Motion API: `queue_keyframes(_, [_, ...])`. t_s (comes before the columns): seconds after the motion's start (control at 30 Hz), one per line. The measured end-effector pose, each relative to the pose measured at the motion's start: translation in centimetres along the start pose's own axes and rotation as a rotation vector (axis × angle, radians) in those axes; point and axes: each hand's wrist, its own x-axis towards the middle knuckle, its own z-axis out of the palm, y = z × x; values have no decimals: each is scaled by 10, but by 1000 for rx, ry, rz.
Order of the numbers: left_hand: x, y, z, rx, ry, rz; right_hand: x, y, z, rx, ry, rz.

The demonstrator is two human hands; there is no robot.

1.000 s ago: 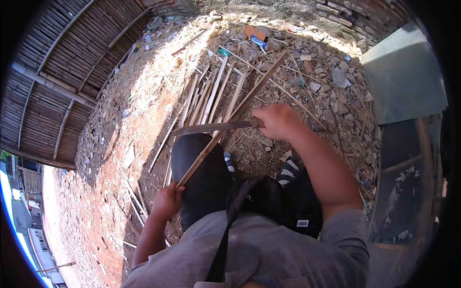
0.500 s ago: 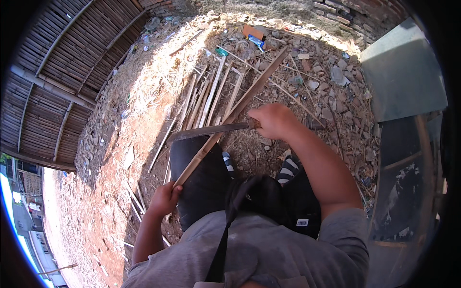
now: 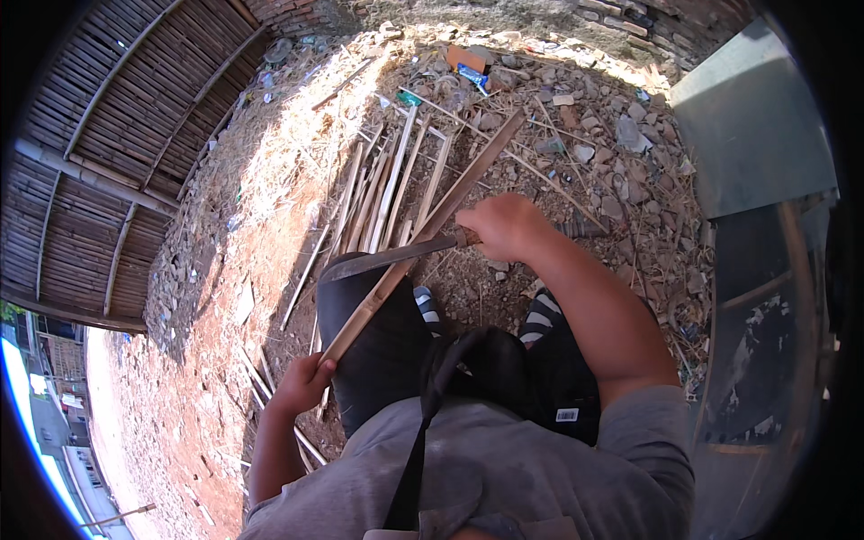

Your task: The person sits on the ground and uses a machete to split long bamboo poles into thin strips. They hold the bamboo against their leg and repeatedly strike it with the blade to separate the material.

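My right hand (image 3: 506,229) is closed round the handle of a machete (image 3: 382,258), whose dark blade points left and bends down at its tip. Under that blade a long split bamboo strip (image 3: 364,315) slants from my left thigh up to the far right. The blade lies across the strip, seemingly touching it. At the near end of the strip, beside my left knee, my left hand (image 3: 304,383) grips it between thumb and fingers. Most of the machete's handle is hidden in my fist.
Several cut bamboo strips (image 3: 387,189) lie on the dirt ahead of me, with more by my left side (image 3: 261,373). Stones and rubble (image 3: 630,189) cover the right. A bamboo wall (image 3: 99,144) stands left, grey and dark panels (image 3: 760,126) right, a brick wall (image 3: 630,27) behind.
The bamboo strip has slid a little toward me and down-left, together with my left hand. My right hand and the machete have stayed nearly in place, the blade tip slightly lower.
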Motion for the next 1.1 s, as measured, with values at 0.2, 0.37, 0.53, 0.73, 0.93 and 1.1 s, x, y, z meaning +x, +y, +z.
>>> queue_keyframes(0.2, [-16,-21,1,-486,-253,-293,-1,61,16,269,131,269])
queue_keyframes(0.37, [-22,8,7,11,18,-145,-8,33,4,254,106,178])
queue_keyframes(0.53, [-34,-3,52,287,476,122,-3,32,12,301,157,123])
queue_keyframes(0.73, [-20,-1,42,326,335,57,-5,21,10,213,105,102])
queue_keyframes(0.93, [-9,-4,29,142,172,59,6,50,27,436,177,167])
queue_keyframes(1.1, [-12,-4,9,-6,32,-15,6,31,6,318,96,183])
